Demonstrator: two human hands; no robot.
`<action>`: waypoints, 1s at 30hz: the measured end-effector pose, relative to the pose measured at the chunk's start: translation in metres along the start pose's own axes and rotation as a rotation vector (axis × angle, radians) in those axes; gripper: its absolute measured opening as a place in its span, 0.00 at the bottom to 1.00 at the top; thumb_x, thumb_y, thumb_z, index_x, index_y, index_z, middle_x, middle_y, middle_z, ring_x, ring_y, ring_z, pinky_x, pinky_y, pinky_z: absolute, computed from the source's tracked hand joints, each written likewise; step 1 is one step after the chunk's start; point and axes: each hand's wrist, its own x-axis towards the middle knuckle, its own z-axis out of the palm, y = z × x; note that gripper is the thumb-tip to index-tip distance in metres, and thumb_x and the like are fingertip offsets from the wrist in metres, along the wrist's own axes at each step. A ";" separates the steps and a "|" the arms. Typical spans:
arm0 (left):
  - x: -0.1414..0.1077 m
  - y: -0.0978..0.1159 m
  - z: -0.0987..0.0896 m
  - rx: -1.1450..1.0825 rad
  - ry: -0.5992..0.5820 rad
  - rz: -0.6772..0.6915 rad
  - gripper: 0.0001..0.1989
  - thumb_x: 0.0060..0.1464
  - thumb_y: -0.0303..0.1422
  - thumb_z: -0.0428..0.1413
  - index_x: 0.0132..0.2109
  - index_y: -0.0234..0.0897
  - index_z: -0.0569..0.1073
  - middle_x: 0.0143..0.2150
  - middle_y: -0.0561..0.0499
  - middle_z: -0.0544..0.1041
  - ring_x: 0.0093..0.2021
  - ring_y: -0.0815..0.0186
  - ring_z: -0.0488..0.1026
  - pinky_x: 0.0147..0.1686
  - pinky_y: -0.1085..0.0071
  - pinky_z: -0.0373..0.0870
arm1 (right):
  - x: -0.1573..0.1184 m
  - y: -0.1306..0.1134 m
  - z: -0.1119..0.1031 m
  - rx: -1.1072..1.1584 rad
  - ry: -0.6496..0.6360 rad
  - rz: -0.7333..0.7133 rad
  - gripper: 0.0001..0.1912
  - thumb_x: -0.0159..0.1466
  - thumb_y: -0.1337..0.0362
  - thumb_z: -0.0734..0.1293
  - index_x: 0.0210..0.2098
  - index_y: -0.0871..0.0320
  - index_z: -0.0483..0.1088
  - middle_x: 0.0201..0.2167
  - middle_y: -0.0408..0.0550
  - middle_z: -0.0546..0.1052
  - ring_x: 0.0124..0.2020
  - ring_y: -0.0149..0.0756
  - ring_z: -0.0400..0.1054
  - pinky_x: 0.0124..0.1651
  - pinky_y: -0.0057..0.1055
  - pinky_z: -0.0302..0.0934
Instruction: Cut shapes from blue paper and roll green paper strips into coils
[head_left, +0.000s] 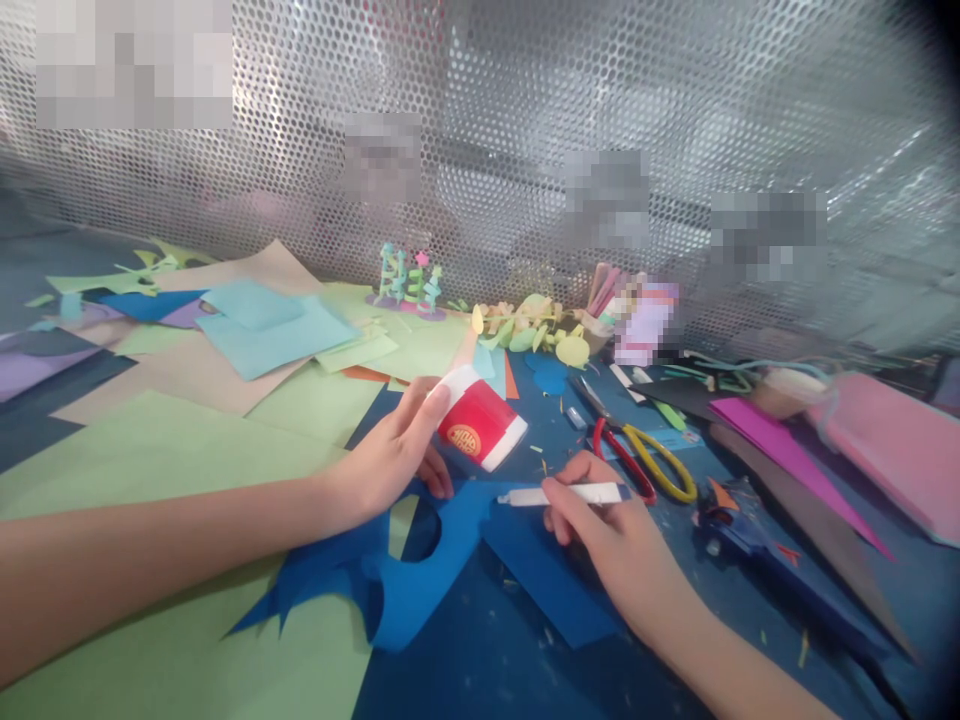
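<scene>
Left hand (390,455) grips the red glue bottle (480,425): light, rigid, smooth; best held mid-body. Right hand (600,520) pinches a slim white pen (562,494) above thin, floppy blue paper (420,570).

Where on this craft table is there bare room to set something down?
Bare patches: the light green sheet left of the left hand, and the blue tabletop below the blue cutout. Crowded: around the scissors, glue bottle and paper flowers.
</scene>
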 end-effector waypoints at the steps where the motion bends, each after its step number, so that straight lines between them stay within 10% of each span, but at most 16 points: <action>1: 0.000 -0.001 0.000 0.000 0.000 -0.002 0.26 0.57 0.52 0.43 0.56 0.42 0.57 0.20 0.54 0.72 0.22 0.59 0.74 0.27 0.65 0.72 | 0.000 0.000 0.000 0.014 0.005 -0.005 0.14 0.63 0.56 0.63 0.26 0.54 0.57 0.15 0.35 0.64 0.23 0.29 0.61 0.28 0.25 0.52; 30: 0.001 -0.005 -0.001 -0.012 -0.022 0.000 0.29 0.57 0.52 0.43 0.59 0.42 0.55 0.21 0.53 0.73 0.24 0.57 0.74 0.28 0.63 0.72 | -0.002 0.004 -0.002 0.195 0.043 -0.005 0.15 0.63 0.62 0.62 0.22 0.55 0.55 0.10 0.34 0.55 0.20 0.30 0.56 0.26 0.27 0.49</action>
